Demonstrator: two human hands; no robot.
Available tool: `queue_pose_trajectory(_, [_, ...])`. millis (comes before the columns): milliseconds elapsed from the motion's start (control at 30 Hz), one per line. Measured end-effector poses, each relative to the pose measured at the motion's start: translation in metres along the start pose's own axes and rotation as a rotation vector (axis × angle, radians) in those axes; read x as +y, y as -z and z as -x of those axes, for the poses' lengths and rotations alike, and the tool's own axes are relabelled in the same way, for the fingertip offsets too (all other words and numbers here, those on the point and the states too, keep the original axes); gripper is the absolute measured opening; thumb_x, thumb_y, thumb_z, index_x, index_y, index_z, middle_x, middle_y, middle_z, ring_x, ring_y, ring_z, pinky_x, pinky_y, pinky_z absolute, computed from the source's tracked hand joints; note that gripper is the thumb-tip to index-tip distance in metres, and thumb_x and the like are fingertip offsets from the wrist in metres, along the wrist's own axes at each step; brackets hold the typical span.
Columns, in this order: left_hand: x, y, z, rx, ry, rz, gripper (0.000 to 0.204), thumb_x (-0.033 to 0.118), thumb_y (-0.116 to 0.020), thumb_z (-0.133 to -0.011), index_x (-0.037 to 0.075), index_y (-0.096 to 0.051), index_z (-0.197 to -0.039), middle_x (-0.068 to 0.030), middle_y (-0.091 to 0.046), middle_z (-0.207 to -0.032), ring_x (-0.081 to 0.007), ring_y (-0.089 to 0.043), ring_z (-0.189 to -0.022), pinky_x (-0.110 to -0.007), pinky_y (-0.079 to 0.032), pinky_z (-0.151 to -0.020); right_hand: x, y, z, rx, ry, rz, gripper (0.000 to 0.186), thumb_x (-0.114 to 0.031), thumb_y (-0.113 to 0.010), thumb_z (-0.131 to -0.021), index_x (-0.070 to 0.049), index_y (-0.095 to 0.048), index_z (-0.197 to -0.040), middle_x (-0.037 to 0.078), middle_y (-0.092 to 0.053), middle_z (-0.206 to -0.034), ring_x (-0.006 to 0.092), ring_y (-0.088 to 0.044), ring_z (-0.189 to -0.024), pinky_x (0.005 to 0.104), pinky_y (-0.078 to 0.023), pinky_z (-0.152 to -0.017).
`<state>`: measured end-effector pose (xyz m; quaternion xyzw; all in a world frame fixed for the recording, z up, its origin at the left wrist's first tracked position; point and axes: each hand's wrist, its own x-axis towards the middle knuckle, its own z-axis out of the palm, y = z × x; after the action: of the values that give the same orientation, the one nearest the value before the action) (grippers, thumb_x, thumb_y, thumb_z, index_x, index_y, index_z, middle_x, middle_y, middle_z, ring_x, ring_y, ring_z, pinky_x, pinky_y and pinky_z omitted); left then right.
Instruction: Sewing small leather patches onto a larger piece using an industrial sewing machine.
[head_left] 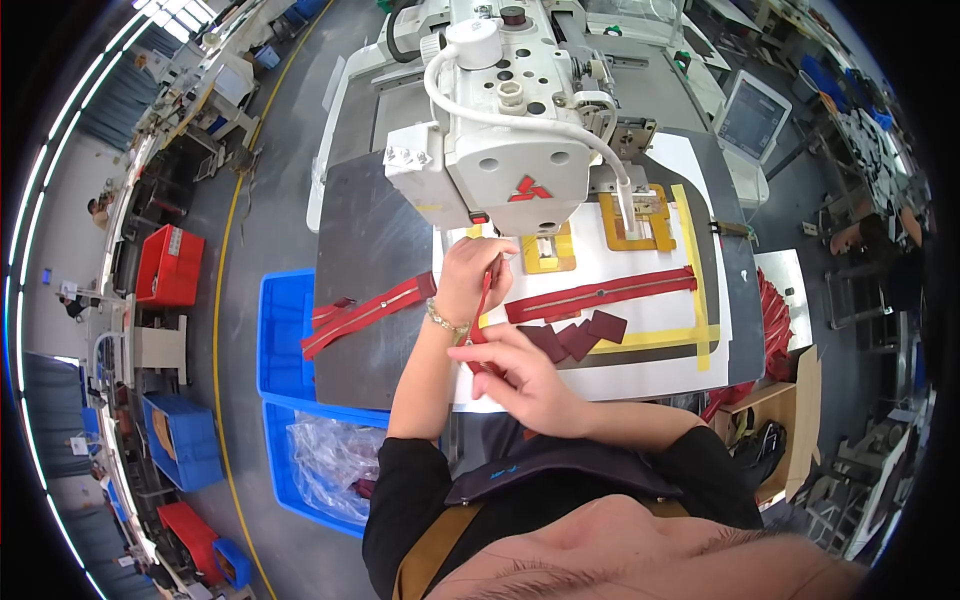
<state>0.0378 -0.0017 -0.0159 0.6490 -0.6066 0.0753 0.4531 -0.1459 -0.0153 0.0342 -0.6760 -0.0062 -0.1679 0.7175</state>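
Observation:
Above the left part of the white sheet [640, 375], my left hand [472, 272] is closed on the upper end of a narrow red zipper [487, 292]. The strip hangs down toward my right hand [528, 385], whose fingers and thumb are curled around its lower part; the palm side is partly hidden. Right of my hands, another red zipper [600, 293] lies flat on the sheet. Several dark red fabric squares [606, 325] overlap just below it. More red zippers [370, 314] lie left of my left wrist on the dark table [360, 230].
A white sewing machine head [515, 160] stands over the table. Yellow-edged clamp frames [549, 266] sit beneath it. Blue bins [283, 340] stand at the table's left. A screen panel [752, 115] and a cardboard box [800, 425] are on the right.

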Motion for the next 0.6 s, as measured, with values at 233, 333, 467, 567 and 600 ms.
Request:
queue_pose_trajectory(233, [-0.01, 0.028, 0.0, -0.226, 0.124, 0.176, 0.032, -0.01, -0.058, -0.071, 0.007, -0.066, -0.098, -0.0078, -0.065, -0.076, -0.0255, -0.063, -0.069, -0.033, -0.048, -0.068, 0.021, -0.008, 0.024, -0.336, -0.238, -0.366, 0.066, -0.004, -0.055, -0.094, -0.005, -0.021, -0.15, 0.011, -0.029, -0.137, 0.021, -0.044, -0.127, 0.0348, -0.038, -0.104])
queue_pose_trajectory(333, [-0.009, 0.027, 0.003, -0.443, 0.318, 0.4, 0.025, -0.007, -0.054, -0.076, 0.002, -0.065, -0.096, -0.0137, -0.069, -0.089, -0.0276, -0.066, -0.083, -0.036, -0.052, -0.078, 0.043, 0.002, 0.036, -0.444, -0.437, -0.566, 0.072, -0.009, -0.054, -0.096, -0.006, -0.01, -0.153, 0.011, -0.016, -0.153, 0.0234, -0.028, -0.141, 0.0387, -0.027, -0.114])
queue_pose_trajectory(467, [-0.024, 0.025, 0.011, -0.657, 0.273, 0.433, 0.023, -0.003, -0.046, -0.084, 0.001, -0.066, -0.096, -0.0124, -0.069, -0.088, -0.0238, -0.066, -0.08, -0.032, -0.052, -0.073, 0.059, 0.014, 0.055, -0.526, -0.598, -0.674, 0.078, -0.016, -0.054, -0.097, -0.006, 0.0, -0.153, 0.011, 0.0, -0.159, 0.0218, -0.007, -0.147, 0.0402, -0.008, -0.119])
queue_pose_trajectory(567, [-0.027, 0.028, 0.008, -0.842, 0.616, 0.646, 0.026, -0.003, -0.044, -0.083, -0.001, -0.066, -0.098, -0.0086, -0.069, -0.09, -0.0158, -0.065, -0.085, -0.029, -0.051, -0.076, 0.06, 0.017, 0.057, -0.534, -0.597, -0.641, 0.081, -0.017, -0.055, -0.097, -0.006, 0.002, -0.153, 0.012, 0.001, -0.159, 0.0219, -0.004, -0.147, 0.0404, -0.006, -0.119])
queue_pose_trajectory(600, [-0.027, 0.028, 0.006, -0.865, 0.656, 0.67, 0.025, -0.001, -0.045, -0.087, -0.001, -0.067, -0.099, -0.0053, -0.069, -0.091, -0.01, -0.064, -0.084, -0.026, -0.051, -0.074, 0.06, 0.018, 0.057, -0.532, -0.586, -0.634, 0.082, -0.017, -0.056, -0.096, -0.006, 0.003, -0.153, 0.012, 0.003, -0.159, 0.022, -0.002, -0.147, 0.0406, -0.005, -0.119])
